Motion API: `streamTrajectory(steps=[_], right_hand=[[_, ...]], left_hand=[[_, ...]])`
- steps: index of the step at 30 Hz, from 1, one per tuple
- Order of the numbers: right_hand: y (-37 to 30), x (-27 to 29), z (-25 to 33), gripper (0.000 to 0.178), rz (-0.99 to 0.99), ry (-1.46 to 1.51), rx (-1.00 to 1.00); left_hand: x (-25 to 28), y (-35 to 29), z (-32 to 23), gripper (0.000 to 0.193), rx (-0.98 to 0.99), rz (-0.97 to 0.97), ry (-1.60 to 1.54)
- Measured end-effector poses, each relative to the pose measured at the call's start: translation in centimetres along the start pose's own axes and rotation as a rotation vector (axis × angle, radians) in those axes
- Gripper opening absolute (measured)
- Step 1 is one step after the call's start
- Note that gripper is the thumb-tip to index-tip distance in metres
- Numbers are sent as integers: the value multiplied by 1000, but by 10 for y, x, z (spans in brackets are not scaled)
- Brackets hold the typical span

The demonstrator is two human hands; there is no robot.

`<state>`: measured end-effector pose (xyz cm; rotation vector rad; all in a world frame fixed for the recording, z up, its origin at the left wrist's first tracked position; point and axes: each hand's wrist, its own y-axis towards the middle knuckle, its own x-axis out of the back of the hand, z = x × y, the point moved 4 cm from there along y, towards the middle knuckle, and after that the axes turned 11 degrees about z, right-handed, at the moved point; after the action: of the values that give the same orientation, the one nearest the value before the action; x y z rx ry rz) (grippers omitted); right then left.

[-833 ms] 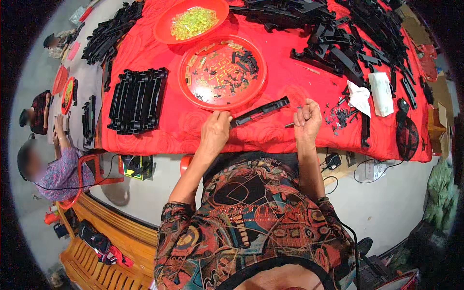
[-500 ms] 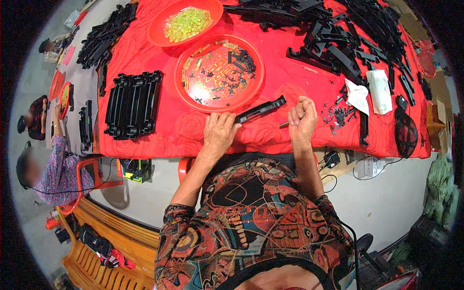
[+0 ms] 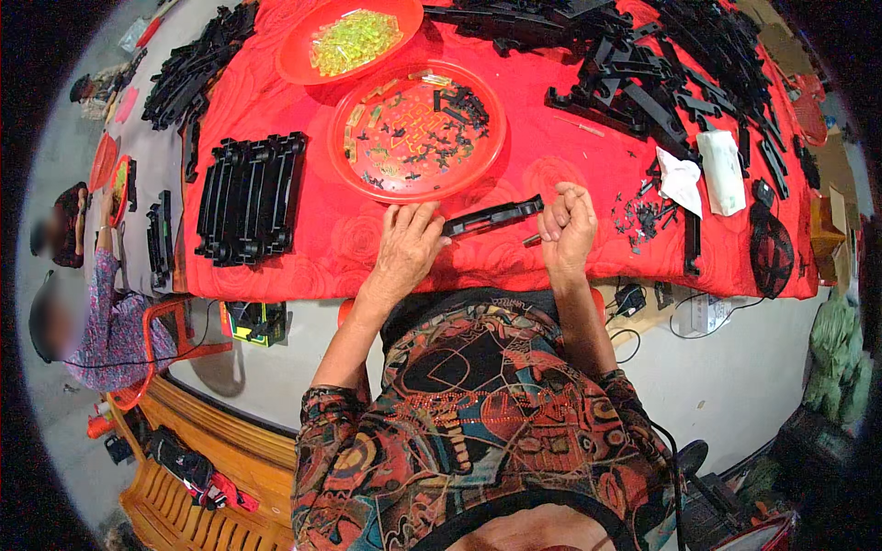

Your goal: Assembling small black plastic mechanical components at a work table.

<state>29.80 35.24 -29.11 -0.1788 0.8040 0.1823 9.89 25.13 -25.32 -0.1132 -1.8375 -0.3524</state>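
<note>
My left hand [image 3: 409, 241] grips the near-left end of a long black plastic bar [image 3: 496, 217], which points to the right over the red cloth. My right hand [image 3: 569, 230] is closed, close to the bar's other end. From its fingers juts the tip of a thin dark stick-like tool [image 3: 531, 241]; the rest is hidden in the hand. Beyond the hands stands a round red tray [image 3: 342, 170] with small black clips and yellowish clear pieces. Left of it, several black bars [image 3: 250, 199] lie side by side in a neat row.
A red basin [image 3: 292, 64] of yellow-green pieces stands at the back. Black parts [image 3: 634, 92] are heaped at the far right, near a white roll [image 3: 721, 173], crumpled tissue [image 3: 679, 181] and scattered small black bits [image 3: 643, 220]. Another person [image 3: 115, 321] sits at the left.
The right end of the black bar has dipped, so it lies flatter. My right hand has shifted slightly left, with the tool tip still showing.
</note>
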Motion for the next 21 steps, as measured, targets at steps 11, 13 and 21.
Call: streamTrajectory(steps=[11,13,21], right_hand=[[0,-2,-5,11,31,-6,-40],[1,-2,-3,12,40,-9,-39],[2,-9,-2,14,69,10,-43]], left_hand=[[2,-14,4,27,118,-89,-130],[10,-20,17,19,247,-222,-224],[-17,-30,80,27,913,-321,-1109]])
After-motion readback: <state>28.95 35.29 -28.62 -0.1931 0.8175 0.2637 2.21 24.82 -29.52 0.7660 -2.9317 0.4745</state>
